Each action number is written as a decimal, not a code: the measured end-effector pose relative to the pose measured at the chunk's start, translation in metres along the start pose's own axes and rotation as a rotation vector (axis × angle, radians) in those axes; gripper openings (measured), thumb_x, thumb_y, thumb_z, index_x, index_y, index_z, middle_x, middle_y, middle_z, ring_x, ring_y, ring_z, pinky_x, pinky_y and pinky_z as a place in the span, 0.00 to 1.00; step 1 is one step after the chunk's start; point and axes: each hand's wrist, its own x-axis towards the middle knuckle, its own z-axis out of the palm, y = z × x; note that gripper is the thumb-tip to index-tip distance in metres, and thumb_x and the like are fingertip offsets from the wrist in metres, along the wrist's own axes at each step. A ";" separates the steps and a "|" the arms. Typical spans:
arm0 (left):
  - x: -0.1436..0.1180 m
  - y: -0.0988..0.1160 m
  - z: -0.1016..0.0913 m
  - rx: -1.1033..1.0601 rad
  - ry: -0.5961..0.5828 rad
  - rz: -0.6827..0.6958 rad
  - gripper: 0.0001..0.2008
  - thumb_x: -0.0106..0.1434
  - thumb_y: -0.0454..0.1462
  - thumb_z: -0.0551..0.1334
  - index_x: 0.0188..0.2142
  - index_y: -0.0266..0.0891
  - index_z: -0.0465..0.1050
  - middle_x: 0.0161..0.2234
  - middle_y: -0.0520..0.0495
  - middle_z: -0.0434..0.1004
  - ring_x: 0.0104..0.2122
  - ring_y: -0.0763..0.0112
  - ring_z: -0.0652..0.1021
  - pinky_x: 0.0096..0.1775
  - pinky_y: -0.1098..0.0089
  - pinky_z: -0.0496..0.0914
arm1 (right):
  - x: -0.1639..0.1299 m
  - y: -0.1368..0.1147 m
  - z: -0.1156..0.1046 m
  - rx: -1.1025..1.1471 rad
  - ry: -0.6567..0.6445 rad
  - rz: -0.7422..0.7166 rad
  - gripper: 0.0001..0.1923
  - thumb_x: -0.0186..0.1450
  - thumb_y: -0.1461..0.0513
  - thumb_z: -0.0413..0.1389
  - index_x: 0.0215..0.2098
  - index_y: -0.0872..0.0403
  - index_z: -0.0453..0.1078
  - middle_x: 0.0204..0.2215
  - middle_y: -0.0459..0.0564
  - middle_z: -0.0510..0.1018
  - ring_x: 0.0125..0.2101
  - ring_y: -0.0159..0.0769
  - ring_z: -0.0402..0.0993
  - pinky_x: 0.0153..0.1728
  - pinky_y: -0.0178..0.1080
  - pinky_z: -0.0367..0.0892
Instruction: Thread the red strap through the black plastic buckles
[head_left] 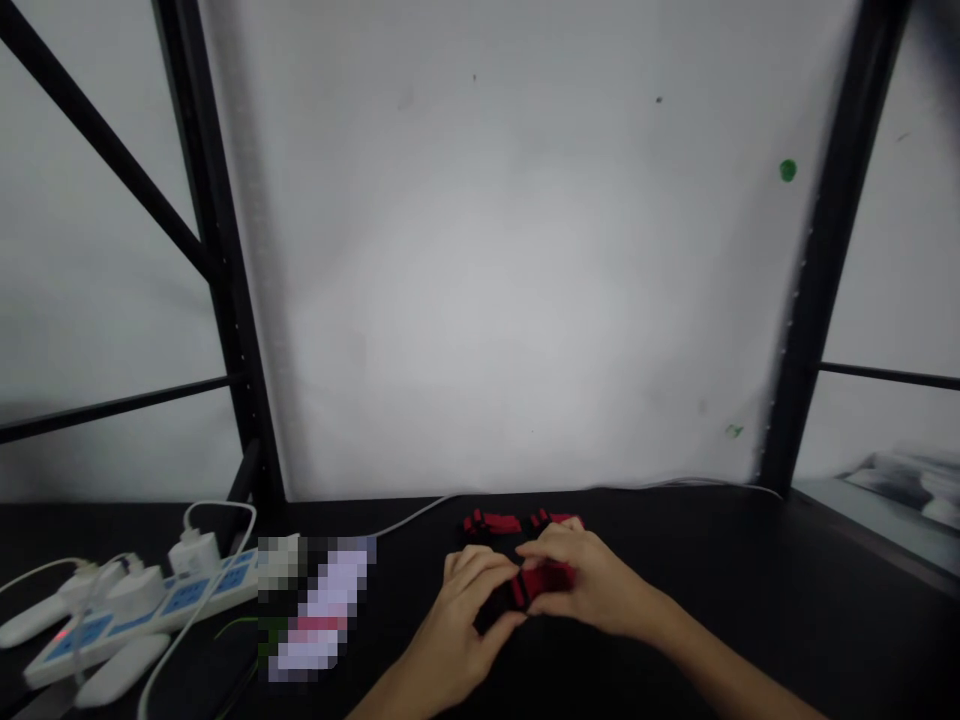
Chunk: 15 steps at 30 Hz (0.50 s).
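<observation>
1. I see both hands low in the middle of the view, close together on the dark surface (750,600), just in front of the white wall.
2. My left hand (457,610) and my right hand (592,585) are both clamped on one red and black piece (536,585). The fingers of each hand wrap one end of it, and the piece sits between them, just above the surface.
3. More red pieces (491,523) lie on the surface right behind the hands, toward the wall, and are not touched.
4. Well to the left lies a white power strip (142,610) with chargers plugged in, and a thin white cable (420,512) runs along the wall edge.
5. I judge the step in hand is working the held piece with both hands, maybe pressing or joining two parts; the picture is too blurred to tell exactly.
6. The next move, I think, calls for a steady grip from both sides and small, careful finger pressure, so the piece does not slip.
</observation>
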 end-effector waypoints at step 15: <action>0.003 -0.002 0.001 0.111 0.020 0.070 0.21 0.63 0.29 0.64 0.55 0.44 0.67 0.46 0.44 0.77 0.48 0.60 0.74 0.49 0.58 0.67 | -0.004 0.012 0.028 0.645 0.138 0.284 0.15 0.57 0.59 0.66 0.41 0.55 0.72 0.28 0.43 0.75 0.29 0.31 0.71 0.35 0.36 0.65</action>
